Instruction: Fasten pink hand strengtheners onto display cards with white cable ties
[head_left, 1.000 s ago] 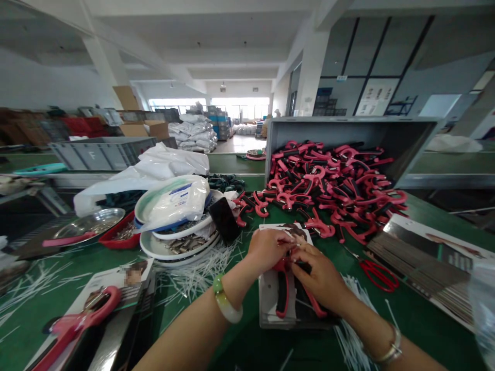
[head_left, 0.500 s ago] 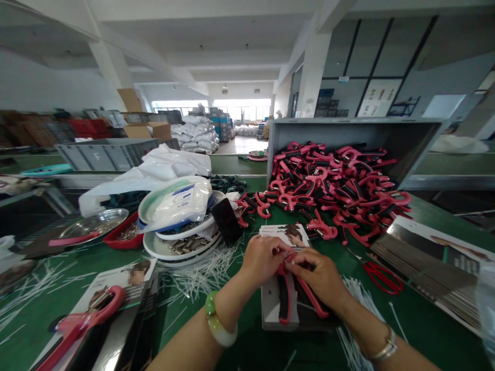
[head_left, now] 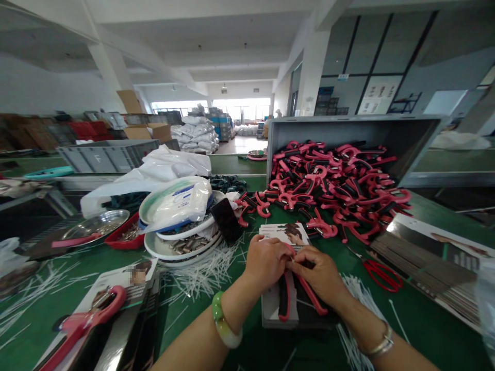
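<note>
A pair of pink-and-black clippers (head_left: 309, 294) lies on a stack of printed cards (head_left: 281, 235), its handles spread towards me. My left hand (head_left: 266, 262) curls over the head of the clippers, fingertips pinched there. From the other side, my right hand (head_left: 315, 272) pinches at the same head with thumb and forefinger. Both sets of fingertips nearly meet and cover the clippers' jaws, so any small piece between them is hidden. White plastic ties (head_left: 358, 299) lie beside my right forearm.
Many clippers spill from a tipped grey crate (head_left: 356, 121). Red-handled scissors (head_left: 382, 275) and bundled cards (head_left: 429, 263) lie right. Left are plates of metal parts (head_left: 185, 246), a dark phone-like slab (head_left: 226, 221), scattered ties (head_left: 204, 273), a red tray (head_left: 124, 238) and other carded clippers (head_left: 83, 324).
My left hand has rolled further over the clippers' head, its back now turned more upward, and the left wrist has shifted slightly right. My right hand has hardly moved.
</note>
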